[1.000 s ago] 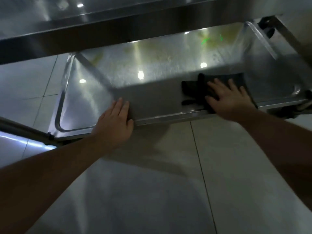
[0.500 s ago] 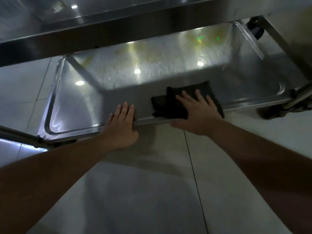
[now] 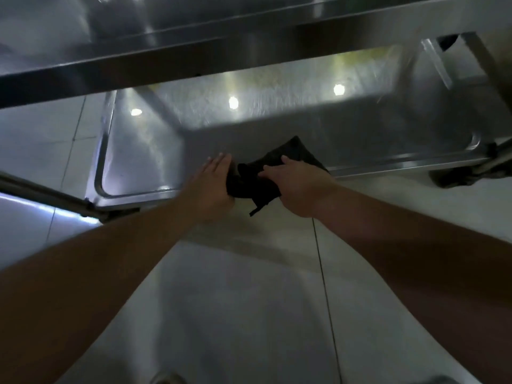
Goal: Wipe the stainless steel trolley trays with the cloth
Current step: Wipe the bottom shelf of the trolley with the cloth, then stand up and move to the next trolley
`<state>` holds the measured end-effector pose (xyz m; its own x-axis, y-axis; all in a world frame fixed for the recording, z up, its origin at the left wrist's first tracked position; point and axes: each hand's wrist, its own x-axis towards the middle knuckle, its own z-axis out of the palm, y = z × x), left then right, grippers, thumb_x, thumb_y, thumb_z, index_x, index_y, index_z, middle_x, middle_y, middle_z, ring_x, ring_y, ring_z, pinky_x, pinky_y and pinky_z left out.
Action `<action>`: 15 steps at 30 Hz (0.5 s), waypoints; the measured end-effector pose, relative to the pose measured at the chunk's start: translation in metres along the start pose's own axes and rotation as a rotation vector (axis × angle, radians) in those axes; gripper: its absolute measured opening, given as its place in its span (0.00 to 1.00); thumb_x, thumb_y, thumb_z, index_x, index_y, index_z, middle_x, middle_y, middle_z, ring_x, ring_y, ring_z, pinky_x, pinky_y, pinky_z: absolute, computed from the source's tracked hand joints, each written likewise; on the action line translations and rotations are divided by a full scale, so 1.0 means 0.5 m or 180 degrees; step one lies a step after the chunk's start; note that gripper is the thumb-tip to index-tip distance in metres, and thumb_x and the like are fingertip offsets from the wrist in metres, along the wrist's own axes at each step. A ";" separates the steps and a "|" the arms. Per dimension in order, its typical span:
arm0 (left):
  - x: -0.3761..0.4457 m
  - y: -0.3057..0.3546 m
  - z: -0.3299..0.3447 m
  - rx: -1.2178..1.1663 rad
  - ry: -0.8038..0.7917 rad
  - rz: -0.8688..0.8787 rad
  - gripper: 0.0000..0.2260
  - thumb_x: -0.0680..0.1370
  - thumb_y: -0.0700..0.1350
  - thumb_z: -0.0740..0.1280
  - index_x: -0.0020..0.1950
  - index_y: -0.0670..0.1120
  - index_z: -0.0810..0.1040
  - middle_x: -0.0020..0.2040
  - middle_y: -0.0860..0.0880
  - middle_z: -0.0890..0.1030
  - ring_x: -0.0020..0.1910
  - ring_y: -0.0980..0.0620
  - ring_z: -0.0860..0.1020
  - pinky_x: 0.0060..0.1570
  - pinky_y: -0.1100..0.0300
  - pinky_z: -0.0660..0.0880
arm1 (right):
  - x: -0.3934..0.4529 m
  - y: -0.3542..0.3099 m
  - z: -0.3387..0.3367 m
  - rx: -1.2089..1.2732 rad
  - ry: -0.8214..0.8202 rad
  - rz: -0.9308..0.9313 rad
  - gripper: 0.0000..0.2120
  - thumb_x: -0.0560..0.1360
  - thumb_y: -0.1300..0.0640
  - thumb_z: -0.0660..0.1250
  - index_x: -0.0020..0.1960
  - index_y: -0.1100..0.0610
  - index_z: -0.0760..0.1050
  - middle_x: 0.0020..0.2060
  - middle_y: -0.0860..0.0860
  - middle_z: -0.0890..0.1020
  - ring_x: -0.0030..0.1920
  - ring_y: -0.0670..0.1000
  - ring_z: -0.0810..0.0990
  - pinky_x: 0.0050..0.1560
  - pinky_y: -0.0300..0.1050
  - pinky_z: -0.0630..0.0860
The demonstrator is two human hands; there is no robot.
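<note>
The lower stainless steel tray (image 3: 138,151) of the trolley lies below me, its floor shiny with light spots. A dark cloth (image 3: 266,173) hangs over the tray's front rim near the middle. My right hand (image 3: 296,187) grips the cloth from the right, fingers curled onto it. My left hand (image 3: 213,184) is at the cloth's left end, fingers extended along it and touching it; whether the thumb is under the cloth is hidden. A loose corner of the cloth dangles below the rim.
The upper trolley tray (image 3: 194,31) overhangs the back of the lower one. A trolley leg and castor (image 3: 454,176) stand at right, a frame bar (image 3: 47,195) at left. Pale tiled floor (image 3: 249,314) lies under my arms.
My right hand slid the cloth leftward along the tray's front and pulled it onto the rim. My left hand left the rim and came to the cloth's left end.
</note>
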<state>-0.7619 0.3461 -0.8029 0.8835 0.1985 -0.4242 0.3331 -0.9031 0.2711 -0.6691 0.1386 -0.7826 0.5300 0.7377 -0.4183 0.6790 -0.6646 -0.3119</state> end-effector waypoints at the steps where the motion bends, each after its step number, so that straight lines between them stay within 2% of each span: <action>1: -0.016 0.007 -0.004 -0.0023 -0.0005 -0.0037 0.40 0.81 0.45 0.66 0.87 0.48 0.46 0.87 0.48 0.48 0.86 0.46 0.47 0.82 0.45 0.51 | -0.011 -0.011 -0.014 -0.0016 -0.0135 0.0032 0.33 0.80 0.67 0.60 0.80 0.44 0.62 0.77 0.49 0.69 0.80 0.56 0.63 0.75 0.56 0.66; 3: -0.062 0.023 -0.019 0.0031 -0.0084 -0.0128 0.40 0.81 0.45 0.67 0.87 0.48 0.47 0.87 0.48 0.50 0.86 0.46 0.48 0.82 0.46 0.53 | -0.047 -0.030 -0.041 -0.0135 -0.0305 0.0079 0.25 0.79 0.65 0.63 0.74 0.49 0.71 0.65 0.52 0.79 0.68 0.57 0.77 0.62 0.51 0.76; 5: -0.117 0.044 -0.046 0.0248 -0.0243 -0.0218 0.39 0.81 0.47 0.67 0.87 0.48 0.50 0.87 0.47 0.52 0.85 0.46 0.52 0.81 0.47 0.55 | -0.100 -0.046 -0.062 -0.0114 -0.0441 0.0177 0.20 0.79 0.65 0.63 0.68 0.53 0.76 0.59 0.55 0.81 0.59 0.58 0.80 0.54 0.49 0.76; 7: -0.178 0.071 -0.082 0.0320 -0.0454 -0.0431 0.37 0.80 0.47 0.66 0.86 0.49 0.53 0.85 0.46 0.59 0.82 0.43 0.60 0.78 0.46 0.62 | -0.166 -0.063 -0.076 -0.0046 -0.0754 0.0335 0.18 0.78 0.66 0.63 0.66 0.55 0.77 0.59 0.55 0.81 0.58 0.57 0.81 0.51 0.46 0.74; 9: -0.243 0.101 -0.119 0.0260 -0.0758 -0.0666 0.34 0.81 0.48 0.64 0.85 0.51 0.55 0.81 0.45 0.65 0.78 0.41 0.67 0.73 0.44 0.69 | -0.233 -0.079 -0.089 0.0070 -0.1143 0.0502 0.16 0.79 0.66 0.63 0.66 0.57 0.77 0.60 0.56 0.81 0.60 0.57 0.80 0.50 0.43 0.70; 11: -0.309 0.127 -0.160 0.0147 -0.1099 -0.0688 0.34 0.81 0.49 0.63 0.85 0.53 0.54 0.82 0.47 0.66 0.78 0.42 0.68 0.72 0.46 0.69 | -0.297 -0.097 -0.114 0.0184 -0.1395 0.0666 0.15 0.79 0.65 0.63 0.65 0.56 0.76 0.59 0.56 0.81 0.57 0.57 0.81 0.54 0.45 0.75; 13: -0.377 0.147 -0.209 0.0063 -0.1322 -0.0720 0.34 0.81 0.50 0.62 0.86 0.55 0.53 0.82 0.49 0.65 0.77 0.43 0.68 0.71 0.46 0.70 | -0.352 -0.120 -0.155 0.0183 -0.1642 0.0825 0.20 0.79 0.64 0.64 0.70 0.54 0.74 0.59 0.55 0.81 0.57 0.56 0.81 0.60 0.51 0.78; 15: -0.448 0.162 -0.267 0.0003 -0.1477 -0.0758 0.33 0.82 0.50 0.61 0.86 0.54 0.53 0.82 0.48 0.65 0.76 0.42 0.69 0.70 0.45 0.70 | -0.400 -0.150 -0.211 0.0157 -0.1805 0.0936 0.24 0.80 0.63 0.63 0.75 0.52 0.70 0.62 0.55 0.79 0.59 0.56 0.80 0.61 0.50 0.77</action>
<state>-0.8886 0.2792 -0.5704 0.5442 0.2091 -0.8125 0.5067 -0.8538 0.1196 -0.7723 0.0535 -0.5857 0.3301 0.3553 -0.8745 0.5148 -0.8443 -0.1487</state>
